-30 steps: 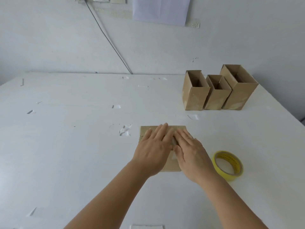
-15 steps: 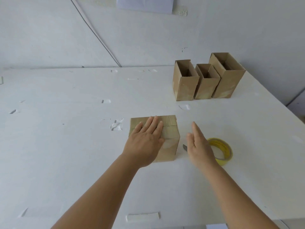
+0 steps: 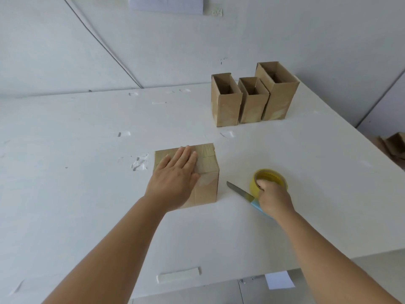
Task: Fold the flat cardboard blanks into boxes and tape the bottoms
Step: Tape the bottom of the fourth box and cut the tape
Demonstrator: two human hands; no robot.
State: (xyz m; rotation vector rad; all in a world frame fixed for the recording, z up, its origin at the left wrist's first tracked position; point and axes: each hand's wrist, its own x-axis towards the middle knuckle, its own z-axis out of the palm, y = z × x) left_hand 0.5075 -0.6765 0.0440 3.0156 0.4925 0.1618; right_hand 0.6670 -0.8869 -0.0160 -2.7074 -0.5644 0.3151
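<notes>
White table: I see a broad white tabletop (image 3: 65, 205) with scraps of clear tape stuck about it, one long strip (image 3: 178, 277) near the front edge.
Left hand: my left hand (image 3: 175, 178) lies flat, fingers straight and together, pressing the top of the brown cardboard box (image 3: 207, 183) that stands bottom-up at the middle of the table.
Box under hand: clear tape runs across its upturned flaps and down the near side; the hand covers the left part of the top.
Knife: a small knife with a grey blade and light blue handle (image 3: 241, 192) lies on the table just right of the box, apart from it, its handle partly under my right hand.
Right hand: my right hand (image 3: 275, 199) has its fingers curled over the near rim of the yellow roll of tape (image 3: 271, 177), gripping it; the roll sits flat on the table.
Finished boxes: three open-topped brown cardboard boxes (image 3: 252, 102) stand upright side by side at the far right of the table, touching, the rightmost tallest.
Far right: more brown cardboard (image 3: 394, 145) shows beyond the table edge, too cropped to tell what.
</notes>
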